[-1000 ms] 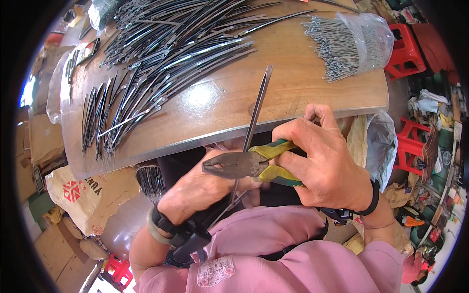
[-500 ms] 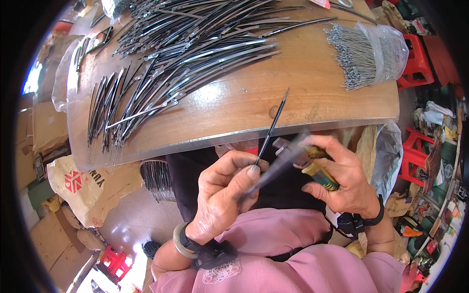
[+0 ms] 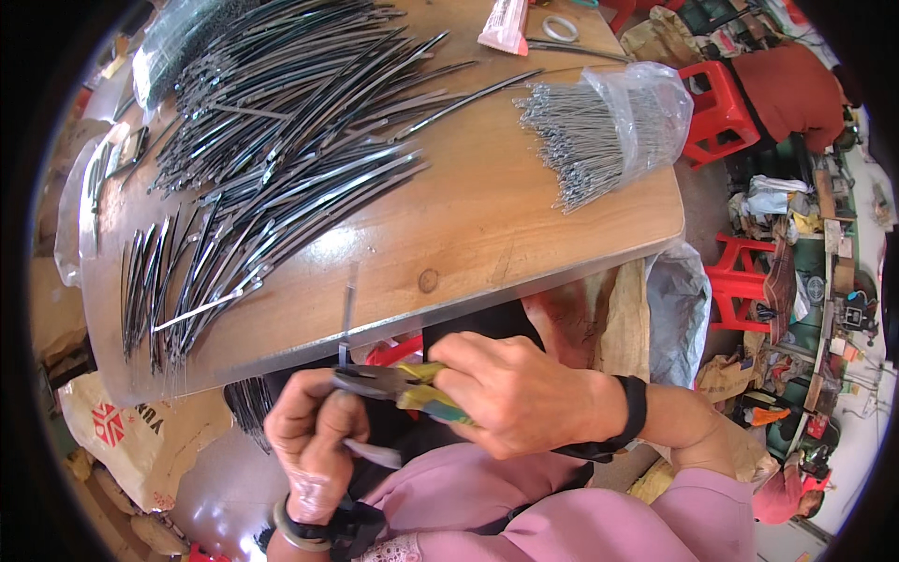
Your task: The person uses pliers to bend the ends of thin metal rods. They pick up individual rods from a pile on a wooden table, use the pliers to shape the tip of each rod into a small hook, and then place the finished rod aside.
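Fingers closed, my left hand (image 3: 311, 436) pinches a narrow dark strip (image 3: 347, 314). The strip's upper length stands up past the table edge, and a blurred pale end shows below the thumb. My right hand (image 3: 524, 391) is wrapped round combination pliers (image 3: 417, 390) with yellow and green handles. The metal jaws lie across the strip, right at my left fingertips. Whether the jaws are closed on it cannot be made out. On the table lies a big heap of similar dark strips (image 3: 281, 150), with a smaller row (image 3: 154, 286) at the near left.
A clear plastic bag of thin grey wires (image 3: 599, 136) lies at the table's right (image 3: 468, 220). Behind it are a pink packet (image 3: 506, 26) and a white tape ring (image 3: 560, 29). Red stools (image 3: 740, 281) and a person in red (image 3: 787, 89) are to the right. A printed sack (image 3: 140, 440) stands lower left.
The pliers have moved left, from apart to against the strip at my left hand. The strip now stands more upright. The table and its load appear shifted left and down in view.
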Motion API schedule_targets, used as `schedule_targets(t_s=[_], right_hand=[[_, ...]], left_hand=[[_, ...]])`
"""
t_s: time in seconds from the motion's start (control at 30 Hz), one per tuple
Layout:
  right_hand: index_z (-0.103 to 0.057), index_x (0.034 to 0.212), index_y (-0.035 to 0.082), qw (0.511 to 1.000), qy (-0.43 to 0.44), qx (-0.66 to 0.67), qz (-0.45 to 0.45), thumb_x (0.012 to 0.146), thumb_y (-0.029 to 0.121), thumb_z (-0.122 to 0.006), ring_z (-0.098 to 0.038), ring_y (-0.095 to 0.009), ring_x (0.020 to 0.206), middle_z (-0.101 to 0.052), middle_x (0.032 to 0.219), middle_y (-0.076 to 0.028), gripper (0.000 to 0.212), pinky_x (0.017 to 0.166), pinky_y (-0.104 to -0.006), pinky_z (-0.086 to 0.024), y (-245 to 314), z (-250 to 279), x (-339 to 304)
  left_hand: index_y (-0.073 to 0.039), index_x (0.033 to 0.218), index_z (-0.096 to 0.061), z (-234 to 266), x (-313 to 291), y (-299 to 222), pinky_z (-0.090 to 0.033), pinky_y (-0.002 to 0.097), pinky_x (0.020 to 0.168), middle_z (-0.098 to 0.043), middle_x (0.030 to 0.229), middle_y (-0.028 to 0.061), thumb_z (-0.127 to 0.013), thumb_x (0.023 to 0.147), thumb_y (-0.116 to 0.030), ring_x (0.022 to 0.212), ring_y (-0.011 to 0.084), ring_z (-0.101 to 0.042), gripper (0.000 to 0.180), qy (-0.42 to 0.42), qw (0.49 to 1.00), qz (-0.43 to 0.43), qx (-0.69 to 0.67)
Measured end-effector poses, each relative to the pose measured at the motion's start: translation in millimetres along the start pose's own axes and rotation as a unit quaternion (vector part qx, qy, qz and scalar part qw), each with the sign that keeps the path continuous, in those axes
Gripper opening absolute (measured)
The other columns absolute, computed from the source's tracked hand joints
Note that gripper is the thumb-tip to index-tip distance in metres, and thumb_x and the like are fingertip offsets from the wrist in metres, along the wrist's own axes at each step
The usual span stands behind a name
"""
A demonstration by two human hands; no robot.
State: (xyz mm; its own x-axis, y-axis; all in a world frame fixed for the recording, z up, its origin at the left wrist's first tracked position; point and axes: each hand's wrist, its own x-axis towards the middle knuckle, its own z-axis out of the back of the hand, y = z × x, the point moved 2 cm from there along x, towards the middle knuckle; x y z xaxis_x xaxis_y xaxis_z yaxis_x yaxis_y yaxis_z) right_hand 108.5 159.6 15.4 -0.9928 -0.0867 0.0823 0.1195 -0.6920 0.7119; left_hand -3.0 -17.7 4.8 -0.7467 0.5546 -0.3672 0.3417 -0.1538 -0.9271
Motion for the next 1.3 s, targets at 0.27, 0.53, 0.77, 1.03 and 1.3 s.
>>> schedule_targets(t_s=[0.27,0.53,0.77,1.03,1.3], right_hand=[[-0.065,0.09,-0.001,0.989,-0.099,-0.107,-0.032,0.073,0.011,-0.073,-0.064,-0.032,0.083,-0.061,0.104,-0.017,0.023,0.067,-0.0361,-0.054,-23,54,-1],[-0.057,0.083,-0.002,0.912,-0.072,-0.403,-0.008,0.067,0.002,-0.063,-0.059,-0.032,0.092,-0.058,0.104,-0.017,0.018,0.079,-0.0396,-0.052,-86,105,-18],[-0.056,0.079,-0.003,0.905,-0.155,-0.396,0.016,0.064,-0.001,-0.062,-0.06,-0.031,0.088,-0.059,0.104,-0.018,0.016,0.075,-0.0395,-0.052,-68,107,-16],[-0.06,0.09,-0.002,0.875,-0.421,-0.231,-0.054,0.077,-0.005,-0.064,-0.059,-0.023,0.09,-0.059,0.114,-0.016,0.014,0.08,-0.0346,-0.049,-30,134,-44],[-0.064,0.094,-0.001,0.859,-0.486,0.039,-0.153,0.085,0.005,-0.066,-0.057,-0.015,0.092,-0.062,0.111,-0.012,0.011,0.083,-0.0301,-0.046,-62,99,-72]], left_hand=[[-0.003,0.099,-0.057,78,23,-20,-0.024,0.0227,0.036,-0.044,0.057,-0.0017,-0.058,0.095,-0.014,0.042,0.0054,-0.035,0.012,-0.118,0.99,-0.073,0.038],[0.001,0.116,-0.062,84,46,-44,-0.046,0.0315,0.092,-0.062,0.111,0.0146,-0.064,0.083,0.005,0.104,0.0237,-0.06,0.034,-0.172,0.841,-0.309,0.41],[0.002,0.1,-0.065,12,71,-42,-0.048,0.0317,0.07,-0.06,0.085,0.0122,-0.065,0.08,0.005,0.076,0.0251,-0.06,0.02,-0.043,0.828,-0.337,0.445],[-0.001,0.087,-0.061,2,102,-42,-0.045,0.0413,0.072,-0.054,0.085,0.0129,-0.066,0.078,-0.001,0.084,0.0325,-0.054,0.01,-0.014,0.682,-0.384,0.622],[0.0,0.097,-0.058,-3,107,-64,-0.046,0.0405,0.07,-0.059,0.082,0.0151,-0.058,0.088,0.001,0.078,0.0334,-0.057,0.009,-0.018,0.786,-0.335,0.519]])
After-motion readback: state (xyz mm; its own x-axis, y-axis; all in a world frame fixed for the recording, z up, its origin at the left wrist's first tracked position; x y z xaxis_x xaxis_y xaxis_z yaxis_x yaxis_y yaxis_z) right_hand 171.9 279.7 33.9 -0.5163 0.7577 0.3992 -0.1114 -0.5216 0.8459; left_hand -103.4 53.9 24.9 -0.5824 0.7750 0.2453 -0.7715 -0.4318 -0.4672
